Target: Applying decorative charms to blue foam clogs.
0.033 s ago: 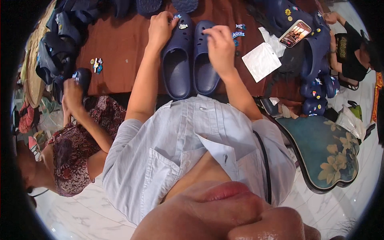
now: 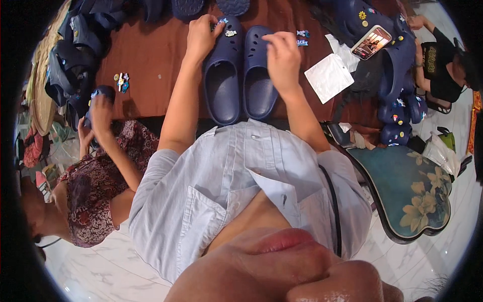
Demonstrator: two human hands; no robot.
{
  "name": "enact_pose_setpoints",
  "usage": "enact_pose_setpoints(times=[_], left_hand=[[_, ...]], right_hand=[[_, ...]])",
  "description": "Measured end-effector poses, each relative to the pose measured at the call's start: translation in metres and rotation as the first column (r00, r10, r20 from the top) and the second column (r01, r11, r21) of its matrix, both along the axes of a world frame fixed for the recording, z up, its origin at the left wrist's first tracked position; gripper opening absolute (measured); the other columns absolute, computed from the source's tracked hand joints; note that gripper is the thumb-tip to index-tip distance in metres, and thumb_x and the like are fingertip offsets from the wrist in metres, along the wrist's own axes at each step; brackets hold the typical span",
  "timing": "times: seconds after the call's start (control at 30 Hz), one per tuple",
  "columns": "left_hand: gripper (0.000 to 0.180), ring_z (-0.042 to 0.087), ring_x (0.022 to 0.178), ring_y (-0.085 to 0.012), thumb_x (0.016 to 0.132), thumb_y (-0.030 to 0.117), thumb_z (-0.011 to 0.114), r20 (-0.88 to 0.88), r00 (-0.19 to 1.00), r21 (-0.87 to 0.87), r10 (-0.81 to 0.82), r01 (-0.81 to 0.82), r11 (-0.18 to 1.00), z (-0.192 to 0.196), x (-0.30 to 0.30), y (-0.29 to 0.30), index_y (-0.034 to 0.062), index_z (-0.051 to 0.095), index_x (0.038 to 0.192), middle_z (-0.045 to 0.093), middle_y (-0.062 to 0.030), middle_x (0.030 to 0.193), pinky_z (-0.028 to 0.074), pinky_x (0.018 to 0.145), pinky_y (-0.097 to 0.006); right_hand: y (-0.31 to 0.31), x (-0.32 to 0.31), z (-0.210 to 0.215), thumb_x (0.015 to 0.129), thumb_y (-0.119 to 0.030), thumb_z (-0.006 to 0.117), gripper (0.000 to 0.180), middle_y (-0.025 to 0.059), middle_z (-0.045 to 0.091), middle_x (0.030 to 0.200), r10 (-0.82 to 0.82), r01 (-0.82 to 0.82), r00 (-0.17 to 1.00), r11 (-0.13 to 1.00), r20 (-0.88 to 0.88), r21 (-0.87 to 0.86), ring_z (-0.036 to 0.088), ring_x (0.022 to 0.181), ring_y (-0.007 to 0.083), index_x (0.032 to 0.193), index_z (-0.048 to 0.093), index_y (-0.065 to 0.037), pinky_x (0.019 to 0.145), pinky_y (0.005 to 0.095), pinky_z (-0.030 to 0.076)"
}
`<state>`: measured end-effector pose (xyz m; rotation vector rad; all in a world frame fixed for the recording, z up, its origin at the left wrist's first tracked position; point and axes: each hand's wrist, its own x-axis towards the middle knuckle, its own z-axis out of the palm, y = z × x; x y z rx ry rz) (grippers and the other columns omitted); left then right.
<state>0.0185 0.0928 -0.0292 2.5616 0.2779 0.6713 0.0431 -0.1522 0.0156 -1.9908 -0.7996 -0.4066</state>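
A pair of navy blue clogs lies side by side on the brown table (image 2: 151, 55), toes pointing away from me. My left hand (image 2: 201, 38) is at the toe of the left clog (image 2: 221, 85), its fingertips pinching a small light-coloured charm. Another charm (image 2: 230, 33) sits on that toe. My right hand (image 2: 283, 58) rests over the toe of the right clog (image 2: 259, 90) with its fingers curled down. What is under those fingers is hidden. Two small blue charms (image 2: 302, 38) lie on the table just right of that hand.
A white pouch (image 2: 329, 78) lies to the right, with a phone (image 2: 371, 42) on dark clogs behind it. Navy clogs (image 2: 70, 60) are piled at the left, where a seated person's hand (image 2: 100, 108) holds one near loose charms (image 2: 121, 81). A teal flowered seat (image 2: 407, 196) stands lower right.
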Motion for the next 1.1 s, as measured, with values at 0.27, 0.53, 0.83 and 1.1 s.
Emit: enact_pose_setpoints(times=[0.27, 0.53, 0.83, 1.1], left_hand=[[0.045, 0.067, 0.090, -0.0432, 0.086, 0.040, 0.079, -0.089, 0.996, -0.271, 0.021, -0.045, 0.961, -0.006, 0.008, 0.000, -0.0024, 0.065, 0.090, 0.070, -0.0238, 0.089, 0.052, 0.078, -0.050], [0.028, 0.063, 0.099, -0.0419, 0.090, 0.024, 0.075, -0.013, 0.998, -0.066, -0.062, 0.061, 0.996, -0.002, 0.010, -0.008, -0.0010, 0.063, 0.086, 0.068, -0.0212, 0.088, 0.046, 0.093, -0.048], [0.022, 0.058, 0.114, -0.0411, 0.090, 0.020, 0.073, 0.168, 0.985, 0.058, -0.037, 0.028, 0.998, 0.005, 0.003, -0.020, 0.0014, 0.065, 0.099, 0.070, -0.0160, 0.103, 0.047, 0.096, -0.047], [0.019, 0.062, 0.104, -0.0355, 0.090, 0.017, 0.073, 0.289, 0.957, 0.070, -0.027, 0.007, 0.997, 0.014, -0.001, -0.023, 0.0032, 0.065, 0.099, 0.069, -0.0144, 0.097, 0.051, 0.084, -0.045]], right_hand=[[-0.010, 0.013, -0.013, 0.084, -0.002, 0.069, 0.035, 0.0162, 0.062, 0.120, -0.024, 0.028, 0.999, 0.981, 0.022, -0.194, 0.059, 0.110, 0.0374, 0.119, 0.068, -0.005, 0.098, 0.0451, 0.048], [0.045, 0.000, -0.004, 0.089, -0.005, 0.059, 0.034, 0.0161, 0.064, 0.123, 0.306, -0.287, 0.948, 0.939, 0.083, -0.191, 0.058, 0.123, 0.0335, 0.121, 0.065, 0.001, 0.103, 0.0441, 0.048], [0.042, -0.007, 0.000, 0.088, -0.006, 0.056, 0.024, 0.0170, 0.064, 0.111, 0.322, -0.287, 0.945, 0.898, 0.054, -0.334, 0.061, 0.110, 0.0332, 0.108, 0.065, 0.005, 0.092, 0.0417, 0.055], [0.059, 0.009, -0.009, 0.089, -0.003, 0.054, 0.023, 0.0185, 0.062, 0.111, 0.272, -0.222, 0.956, 0.916, 0.108, -0.335, 0.059, 0.109, 0.0358, 0.107, 0.064, 0.005, 0.094, 0.0432, 0.054]])
